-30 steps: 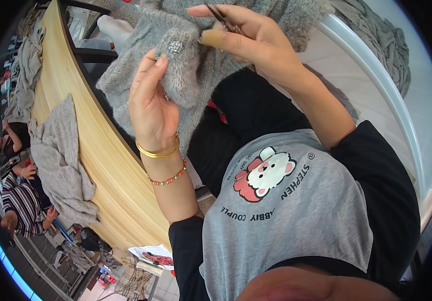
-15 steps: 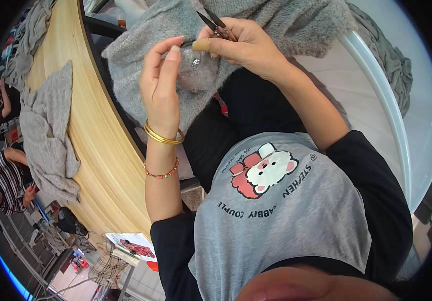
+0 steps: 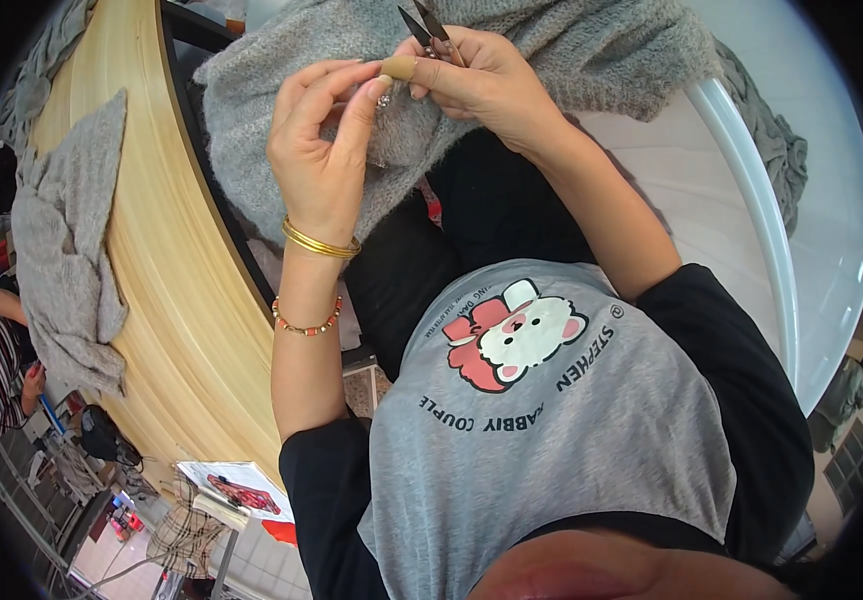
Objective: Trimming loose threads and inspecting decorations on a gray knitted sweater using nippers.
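The right grip (image 3: 496, 88) is clamped on dark snips (image 3: 429, 34); the left grip (image 3: 319, 135) has thumb and forefinger together at the right thumb, anything between them too small to tell. Just below shows a sparkly button (image 3: 383, 102) against the grey knit (image 3: 271, 95), spread behind both grips and partly covered. Farther left, the desk (image 3: 186, 300) bears another knit (image 3: 71, 240); farther right curves a white rim (image 3: 754, 205), whether a container's I cannot tell.

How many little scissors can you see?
1: the black-bladed scissors in the right hand. Others may be hidden under the grey knit.
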A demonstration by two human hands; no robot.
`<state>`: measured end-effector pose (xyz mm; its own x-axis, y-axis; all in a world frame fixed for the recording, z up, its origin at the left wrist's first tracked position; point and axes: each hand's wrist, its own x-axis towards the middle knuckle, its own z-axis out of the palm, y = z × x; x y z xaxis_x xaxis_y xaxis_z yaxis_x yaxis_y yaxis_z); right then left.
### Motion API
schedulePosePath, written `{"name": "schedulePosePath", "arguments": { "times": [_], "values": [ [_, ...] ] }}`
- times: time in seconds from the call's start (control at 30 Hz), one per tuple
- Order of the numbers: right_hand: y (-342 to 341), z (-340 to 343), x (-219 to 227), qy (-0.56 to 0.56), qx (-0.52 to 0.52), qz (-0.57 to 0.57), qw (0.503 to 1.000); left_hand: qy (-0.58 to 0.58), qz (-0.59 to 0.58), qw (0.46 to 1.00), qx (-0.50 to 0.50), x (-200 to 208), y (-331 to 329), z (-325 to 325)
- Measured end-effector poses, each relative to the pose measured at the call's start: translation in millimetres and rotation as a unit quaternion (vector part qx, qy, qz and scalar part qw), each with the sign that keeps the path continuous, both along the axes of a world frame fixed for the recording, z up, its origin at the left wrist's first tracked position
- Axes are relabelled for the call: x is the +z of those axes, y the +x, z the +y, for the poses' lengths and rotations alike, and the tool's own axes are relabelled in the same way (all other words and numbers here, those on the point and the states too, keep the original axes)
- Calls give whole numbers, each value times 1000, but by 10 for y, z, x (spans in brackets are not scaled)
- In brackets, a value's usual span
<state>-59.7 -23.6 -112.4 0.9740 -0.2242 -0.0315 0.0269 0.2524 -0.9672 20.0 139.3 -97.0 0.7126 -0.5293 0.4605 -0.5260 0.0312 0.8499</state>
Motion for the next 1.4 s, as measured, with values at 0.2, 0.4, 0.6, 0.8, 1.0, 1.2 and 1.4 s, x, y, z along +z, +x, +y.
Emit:
{"name": "schedulePosePath", "arguments": {
  "times": [0.2, 0.4, 0.6, 0.8, 1.0, 1.2, 1.4],
  "values": [
    [7, 19, 26, 22, 15, 15, 1000, 9, 71, 997, 15, -130, 87, 73],
    [56, 45, -45, 29, 3, 6, 1000, 21, 162, 987, -5, -134, 106, 146],
    [87, 34, -52, 32, -6, 7, 999, 17, 200, 979, -31, -86, 155, 190],
    [96, 17, -74, 30, -8, 4, 1000, 59, 182, 981, -34, -100, 217, 274],
    [110, 9, -79, -6, -16, 9, 1000, 137, -38, 989, 44, -116, 233, 282],
    [150, 3, -79, -13, -20, -13, 1000, 151, 2, 987, 51, -45, 195, 297],
    [213, 36, -190, -59, -7, -89, 994, 87, 101, 990, 38, 94, 43, 249]
  ]
}}
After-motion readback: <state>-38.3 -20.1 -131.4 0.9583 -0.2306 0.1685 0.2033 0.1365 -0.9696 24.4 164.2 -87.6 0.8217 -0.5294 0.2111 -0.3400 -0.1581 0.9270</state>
